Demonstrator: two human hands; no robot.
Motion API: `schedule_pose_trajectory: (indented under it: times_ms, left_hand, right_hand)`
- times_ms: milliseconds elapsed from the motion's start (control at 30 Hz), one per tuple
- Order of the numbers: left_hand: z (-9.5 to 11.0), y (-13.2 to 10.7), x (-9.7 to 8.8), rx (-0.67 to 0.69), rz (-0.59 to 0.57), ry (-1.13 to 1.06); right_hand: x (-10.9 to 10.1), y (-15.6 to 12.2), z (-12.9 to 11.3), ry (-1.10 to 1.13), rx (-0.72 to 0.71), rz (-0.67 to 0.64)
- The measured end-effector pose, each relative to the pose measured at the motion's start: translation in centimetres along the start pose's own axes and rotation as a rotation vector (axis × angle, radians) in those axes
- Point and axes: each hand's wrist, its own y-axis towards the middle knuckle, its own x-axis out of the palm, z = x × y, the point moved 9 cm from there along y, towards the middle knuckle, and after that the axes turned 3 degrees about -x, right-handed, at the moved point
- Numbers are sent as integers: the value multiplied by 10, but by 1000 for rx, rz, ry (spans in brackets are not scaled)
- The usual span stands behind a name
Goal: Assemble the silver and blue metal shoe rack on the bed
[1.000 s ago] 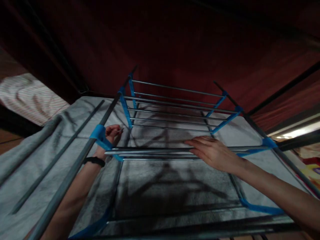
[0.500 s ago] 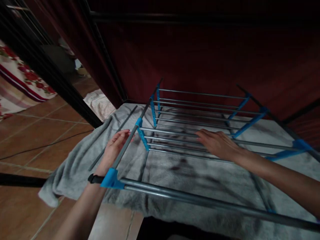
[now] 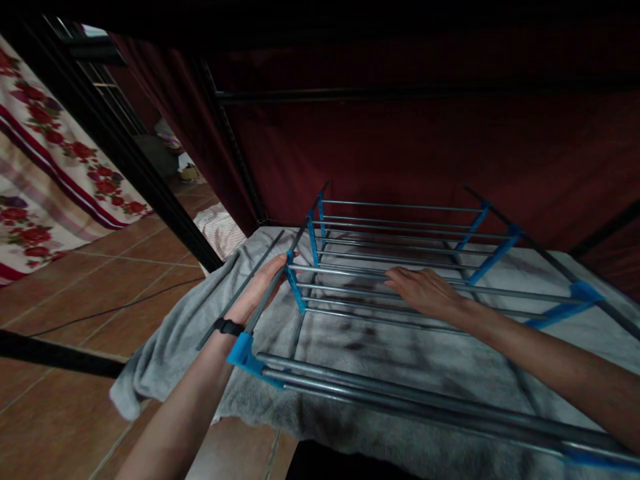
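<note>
A metal rack (image 3: 400,227) with grey rods and blue plastic joints lies on its side on a grey towel (image 3: 180,333). My left hand (image 3: 263,285) rests against the rack's left side bar, close to a blue joint (image 3: 295,290), fingers stretched along the bar; a black band is on that wrist. My right hand (image 3: 425,292) lies flat, palm down, on the middle shelf rods, fingers extended.
A loose grey rod (image 3: 240,293) lies on the towel left of the rack. Dark red fabric walls stand behind and a black frame post (image 3: 125,167) runs to the left. Brown floor tiles, a black cable and a floral cloth (image 3: 45,153) are at left.
The view has swung left and pulled back. My left hand has slid from under the shelf joint to the outer side bar. My right hand stays flat on the rods.
</note>
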Motion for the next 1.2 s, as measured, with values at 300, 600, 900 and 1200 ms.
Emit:
schedule_pose_trajectory:
  times_ms: [300, 600, 900, 1200]
  left_hand:
    - [-1, -2, 8, -16, -56, -114]
    - [-4, 5, 6, -37, -89, -101]
    - [1, 2, 10, -57, -58, -8]
    - [-2, 6, 8, -44, -67, -11]
  right_hand:
    - [-6, -2, -2, 16, 21, -2]
    - [-8, 0, -6, 127, 33, 4]
    - [0, -10, 4, 89, 281, -5]
    - [7, -6, 9, 118, 314, -109]
